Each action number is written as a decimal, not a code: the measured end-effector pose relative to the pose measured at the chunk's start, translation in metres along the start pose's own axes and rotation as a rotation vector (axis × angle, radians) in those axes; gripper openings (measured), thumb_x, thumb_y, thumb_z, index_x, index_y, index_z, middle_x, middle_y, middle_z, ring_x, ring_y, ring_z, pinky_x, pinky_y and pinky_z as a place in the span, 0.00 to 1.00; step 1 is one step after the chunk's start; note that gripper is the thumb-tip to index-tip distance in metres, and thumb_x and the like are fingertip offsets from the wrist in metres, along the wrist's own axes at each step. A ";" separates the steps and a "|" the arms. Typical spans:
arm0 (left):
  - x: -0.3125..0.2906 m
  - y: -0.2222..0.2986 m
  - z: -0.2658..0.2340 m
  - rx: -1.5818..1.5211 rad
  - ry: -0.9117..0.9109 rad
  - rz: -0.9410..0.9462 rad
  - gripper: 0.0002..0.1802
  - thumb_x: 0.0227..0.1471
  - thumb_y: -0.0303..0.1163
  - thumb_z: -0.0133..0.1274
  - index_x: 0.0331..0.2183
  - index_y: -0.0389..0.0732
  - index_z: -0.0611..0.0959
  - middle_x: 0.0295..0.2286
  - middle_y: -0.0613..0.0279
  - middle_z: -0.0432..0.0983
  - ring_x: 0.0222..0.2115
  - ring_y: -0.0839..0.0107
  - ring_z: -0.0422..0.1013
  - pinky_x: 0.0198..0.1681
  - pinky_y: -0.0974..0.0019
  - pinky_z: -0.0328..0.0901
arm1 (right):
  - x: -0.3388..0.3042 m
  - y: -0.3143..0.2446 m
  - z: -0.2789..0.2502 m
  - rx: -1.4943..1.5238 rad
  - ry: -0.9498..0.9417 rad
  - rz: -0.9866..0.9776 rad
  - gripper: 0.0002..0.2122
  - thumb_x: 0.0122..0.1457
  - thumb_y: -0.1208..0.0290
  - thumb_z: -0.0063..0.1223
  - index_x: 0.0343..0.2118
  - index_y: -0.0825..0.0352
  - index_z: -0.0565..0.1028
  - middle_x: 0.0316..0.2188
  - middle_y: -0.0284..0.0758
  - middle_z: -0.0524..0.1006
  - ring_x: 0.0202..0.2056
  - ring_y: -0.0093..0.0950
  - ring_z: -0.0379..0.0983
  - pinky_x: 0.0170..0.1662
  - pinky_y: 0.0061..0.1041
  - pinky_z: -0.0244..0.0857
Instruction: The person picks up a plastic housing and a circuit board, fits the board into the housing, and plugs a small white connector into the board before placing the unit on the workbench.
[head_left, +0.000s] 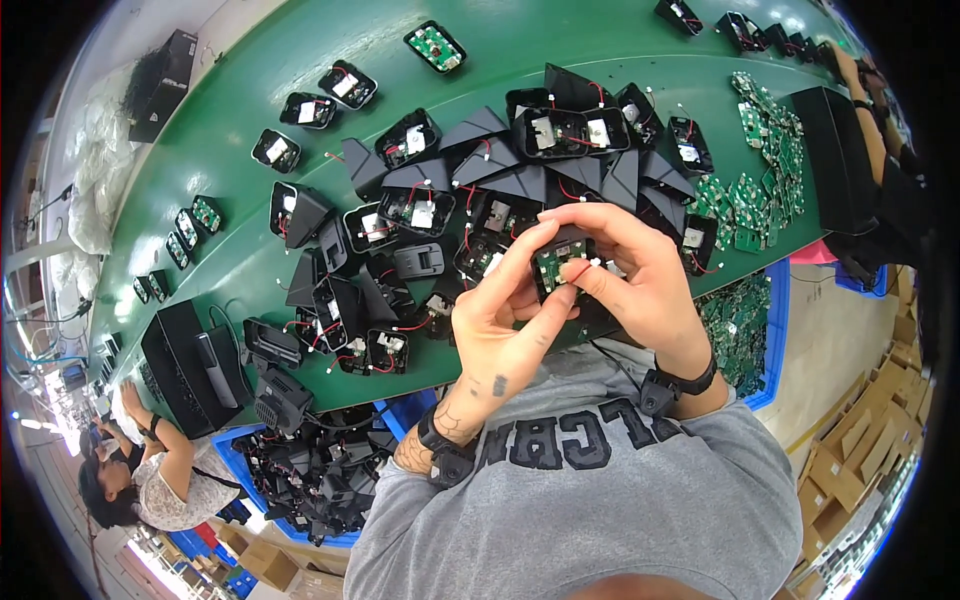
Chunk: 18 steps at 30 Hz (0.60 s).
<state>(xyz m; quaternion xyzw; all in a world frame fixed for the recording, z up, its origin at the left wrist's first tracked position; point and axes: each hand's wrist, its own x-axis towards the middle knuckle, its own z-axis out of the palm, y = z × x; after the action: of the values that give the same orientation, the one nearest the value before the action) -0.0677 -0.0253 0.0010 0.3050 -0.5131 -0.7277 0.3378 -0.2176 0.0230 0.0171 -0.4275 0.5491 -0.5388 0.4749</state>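
In front of my chest both hands hold a small black plastic housing with a green circuit board [548,268] in it. My left hand [497,318] wraps the housing from the left, its thumb pressing at the lower edge. My right hand [648,285] closes round the other side, with the thumb on the board's face and the fingers arched over the top. A bit of red wire shows by the right thumb. Fingers hide most of the housing. Just beyond lie many black housings [418,212] with white parts and red wires, heaped on the green table [250,95].
Loose green circuit boards [765,130] are piled at right, beside a black box [835,150]. Blue bins stand below the table edge: one holds boards [735,330], another black parts [310,480]. A co-worker [165,470] is at left; another person's arm [865,120] shows far right.
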 end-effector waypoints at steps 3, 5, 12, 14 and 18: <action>0.001 0.000 -0.001 -0.019 -0.002 -0.008 0.30 0.49 0.14 0.51 0.55 0.35 0.67 0.40 0.55 0.74 0.42 0.69 0.73 0.40 0.69 0.74 | 0.002 -0.002 0.001 -0.036 -0.002 -0.021 0.20 0.52 0.86 0.50 0.50 0.72 0.69 0.47 0.36 0.72 0.47 0.25 0.70 0.51 0.24 0.64; 0.001 0.002 0.000 -0.008 -0.013 -0.004 0.29 0.50 0.14 0.50 0.54 0.36 0.68 0.41 0.56 0.75 0.44 0.70 0.72 0.42 0.71 0.73 | 0.003 -0.003 0.001 -0.030 0.004 -0.037 0.20 0.52 0.86 0.50 0.50 0.72 0.69 0.47 0.36 0.72 0.47 0.25 0.70 0.51 0.24 0.64; 0.006 0.002 0.005 -0.022 0.034 0.009 0.30 0.48 0.13 0.52 0.54 0.34 0.67 0.38 0.55 0.74 0.37 0.69 0.74 0.37 0.66 0.76 | 0.005 -0.001 -0.004 -0.006 0.011 -0.067 0.19 0.52 0.86 0.50 0.49 0.72 0.71 0.47 0.37 0.72 0.47 0.25 0.70 0.50 0.24 0.64; 0.006 0.001 0.003 -0.008 0.026 0.008 0.30 0.48 0.14 0.53 0.54 0.34 0.67 0.38 0.55 0.74 0.37 0.69 0.74 0.37 0.66 0.76 | 0.005 0.001 -0.003 0.045 0.006 -0.034 0.19 0.52 0.86 0.51 0.49 0.72 0.71 0.47 0.37 0.72 0.47 0.25 0.70 0.50 0.24 0.64; 0.003 -0.001 0.002 -0.022 0.001 -0.002 0.25 0.51 0.16 0.51 0.53 0.36 0.70 0.41 0.58 0.74 0.42 0.72 0.73 0.40 0.72 0.73 | 0.002 0.005 -0.004 -0.035 -0.011 -0.080 0.21 0.52 0.85 0.51 0.51 0.72 0.69 0.49 0.37 0.71 0.47 0.24 0.69 0.51 0.23 0.64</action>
<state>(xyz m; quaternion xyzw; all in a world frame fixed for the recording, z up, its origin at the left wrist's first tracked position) -0.0709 -0.0263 0.0007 0.3021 -0.5047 -0.7336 0.3403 -0.2213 0.0223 0.0122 -0.4603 0.5381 -0.5453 0.4486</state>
